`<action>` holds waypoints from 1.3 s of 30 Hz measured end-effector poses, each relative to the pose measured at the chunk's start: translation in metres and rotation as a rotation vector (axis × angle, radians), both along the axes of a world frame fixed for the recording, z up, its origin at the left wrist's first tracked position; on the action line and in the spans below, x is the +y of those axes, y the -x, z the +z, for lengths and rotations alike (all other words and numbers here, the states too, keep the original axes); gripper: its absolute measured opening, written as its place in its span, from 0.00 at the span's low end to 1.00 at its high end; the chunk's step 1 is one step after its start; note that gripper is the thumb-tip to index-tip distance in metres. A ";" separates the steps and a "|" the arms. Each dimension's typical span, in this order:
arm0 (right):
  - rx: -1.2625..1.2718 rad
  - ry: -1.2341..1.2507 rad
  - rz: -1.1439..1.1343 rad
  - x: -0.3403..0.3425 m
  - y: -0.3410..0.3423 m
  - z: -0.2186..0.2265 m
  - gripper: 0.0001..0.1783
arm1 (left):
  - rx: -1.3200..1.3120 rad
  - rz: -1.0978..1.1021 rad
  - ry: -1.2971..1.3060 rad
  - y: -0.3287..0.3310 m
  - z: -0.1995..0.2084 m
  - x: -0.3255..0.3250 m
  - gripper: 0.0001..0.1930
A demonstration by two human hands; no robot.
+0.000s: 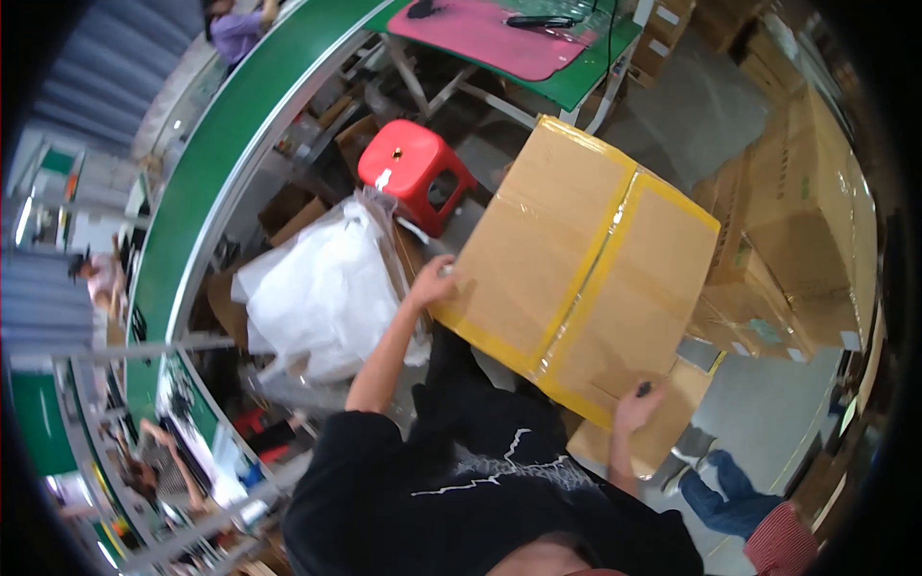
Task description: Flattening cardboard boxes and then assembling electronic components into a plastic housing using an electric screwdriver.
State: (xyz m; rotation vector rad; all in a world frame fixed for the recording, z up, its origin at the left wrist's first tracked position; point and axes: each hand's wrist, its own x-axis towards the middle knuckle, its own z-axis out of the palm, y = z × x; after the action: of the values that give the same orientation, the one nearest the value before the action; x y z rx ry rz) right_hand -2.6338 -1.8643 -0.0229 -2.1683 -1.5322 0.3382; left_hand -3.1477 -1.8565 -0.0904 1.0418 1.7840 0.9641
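Left hand (437, 281) and right hand (634, 408) hold the taped box (538, 230) by its nearer corners, fingers closed on its edges, probably for balance, near the closest corner of the green table (572, 89).

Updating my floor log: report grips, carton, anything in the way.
Left grip on near left corner of taped carton; right grip at its near right. Visible seam taped over. Stacked cartons close on right, red stool off left side.
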 end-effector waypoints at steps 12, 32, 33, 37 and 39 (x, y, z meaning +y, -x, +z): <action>0.369 0.069 -0.218 0.241 0.164 0.033 0.31 | -0.275 -0.522 0.061 -0.015 0.001 0.158 0.41; -0.201 0.431 -0.223 0.437 0.216 0.020 0.19 | -0.014 -0.524 0.388 0.261 -0.056 0.143 0.25; -0.178 0.431 -0.240 0.428 0.209 0.012 0.19 | -0.107 -0.535 0.372 0.258 -0.062 0.150 0.24; -0.145 0.583 -0.077 0.364 0.178 0.004 0.20 | -0.015 -0.673 0.407 0.208 -0.037 0.196 0.22; -0.104 0.654 -0.037 0.333 0.177 0.008 0.21 | -0.126 -0.651 0.400 0.194 -0.035 0.214 0.19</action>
State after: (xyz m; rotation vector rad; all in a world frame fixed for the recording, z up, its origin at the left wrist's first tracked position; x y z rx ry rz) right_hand -2.8111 -1.5309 -0.0152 -2.7337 -1.5851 0.8200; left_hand -3.3420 -1.6421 -0.1256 1.1555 1.3166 0.2514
